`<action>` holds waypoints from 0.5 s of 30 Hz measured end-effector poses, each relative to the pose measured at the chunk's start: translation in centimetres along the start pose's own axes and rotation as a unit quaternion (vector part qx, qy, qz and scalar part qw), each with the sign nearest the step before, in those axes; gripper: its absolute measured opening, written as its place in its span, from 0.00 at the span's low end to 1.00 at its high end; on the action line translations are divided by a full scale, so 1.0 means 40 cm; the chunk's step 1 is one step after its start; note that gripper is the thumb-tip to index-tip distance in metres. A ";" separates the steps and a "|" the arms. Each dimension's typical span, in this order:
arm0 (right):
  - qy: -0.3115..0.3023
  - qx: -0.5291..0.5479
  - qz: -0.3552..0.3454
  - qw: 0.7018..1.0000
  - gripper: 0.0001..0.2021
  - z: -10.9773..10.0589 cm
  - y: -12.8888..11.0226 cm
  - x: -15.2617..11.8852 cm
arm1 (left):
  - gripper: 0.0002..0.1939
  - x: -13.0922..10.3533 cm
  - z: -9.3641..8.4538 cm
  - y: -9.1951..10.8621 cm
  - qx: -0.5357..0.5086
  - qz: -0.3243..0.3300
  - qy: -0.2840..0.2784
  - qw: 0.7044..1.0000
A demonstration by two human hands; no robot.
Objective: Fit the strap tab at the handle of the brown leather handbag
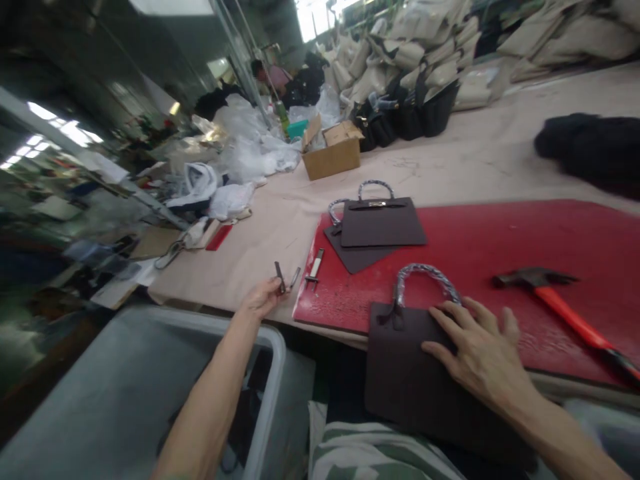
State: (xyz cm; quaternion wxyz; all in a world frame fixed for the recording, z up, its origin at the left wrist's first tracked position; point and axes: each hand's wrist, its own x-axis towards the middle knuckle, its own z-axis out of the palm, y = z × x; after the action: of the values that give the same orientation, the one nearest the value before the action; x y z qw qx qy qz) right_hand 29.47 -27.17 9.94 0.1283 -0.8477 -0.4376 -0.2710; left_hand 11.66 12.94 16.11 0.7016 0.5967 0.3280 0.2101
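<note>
My right hand (477, 350) lies flat, fingers spread, on a dark brown handbag (405, 380) that hangs over the near edge of the red mat (500, 253); the bag's wrapped handle (425, 277) arches above my fingers. My left hand (263, 297) reaches out over the table's front edge and pinches a small dark metal clasp piece (281, 279). Two more dark brown handbags (380, 223) lie stacked at the mat's far left corner. A small metal tool (315, 267) rests on the table just left of the mat.
A hammer with an orange handle (560, 300) lies on the mat to my right. A cardboard box (333, 153), plastic bags (250, 150), piles of pale bags (400, 60) and black handbags (405, 113) sit farther back. A grey bin (150, 380) stands below my left arm. A person sits far back.
</note>
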 end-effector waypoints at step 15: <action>-0.098 0.110 0.072 0.986 0.38 -0.051 -0.023 -0.019 | 0.14 -0.224 0.426 -0.186 -0.007 0.176 -0.175 0.969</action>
State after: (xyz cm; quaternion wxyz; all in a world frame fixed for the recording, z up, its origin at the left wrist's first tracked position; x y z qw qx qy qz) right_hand 27.66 -28.07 11.16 0.1961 -0.8802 -0.4133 -0.1268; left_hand 16.81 -6.59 11.98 0.7044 0.6674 0.0887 0.2247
